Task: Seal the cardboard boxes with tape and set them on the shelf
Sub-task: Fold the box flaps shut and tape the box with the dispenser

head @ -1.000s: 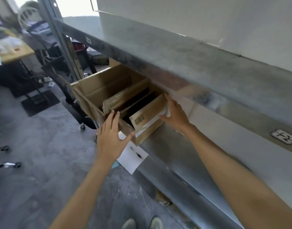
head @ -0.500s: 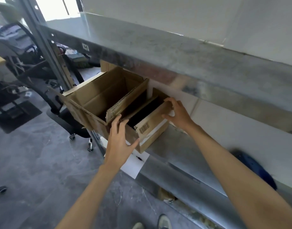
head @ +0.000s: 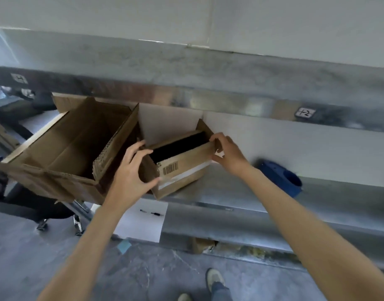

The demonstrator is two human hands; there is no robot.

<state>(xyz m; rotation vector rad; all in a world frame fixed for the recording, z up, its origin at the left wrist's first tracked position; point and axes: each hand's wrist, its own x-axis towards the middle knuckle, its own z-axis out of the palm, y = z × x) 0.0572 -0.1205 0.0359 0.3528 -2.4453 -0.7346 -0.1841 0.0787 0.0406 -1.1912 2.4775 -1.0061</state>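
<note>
**On the metal shelf: both hands on the small box**

Between my two hands is the small box, its top open and dark inside, at the front edge of the grey metal shelf. My left hand grips its near left corner, with the fingers curled over the top edge and the thumb pressing the front face near a barcode label. My right hand holds the far right corner, fingers curled round an upright flap. I cannot tell whether the box rests fully on the shelf.

Just left of my left fingers stands a large box, open, with its flaps spread, jutting past the shelf's front edge. To the right of my right fingers, well apart from them, a blue object lies on the shelf against the white back panel.

Above my fingers runs the scuffed grey upper shelf, with white wall over it. Below my left wrist is a white sheet of paper, and under that the mottled grey floor. My shoes stand on the floor beneath my right forearm.
</note>
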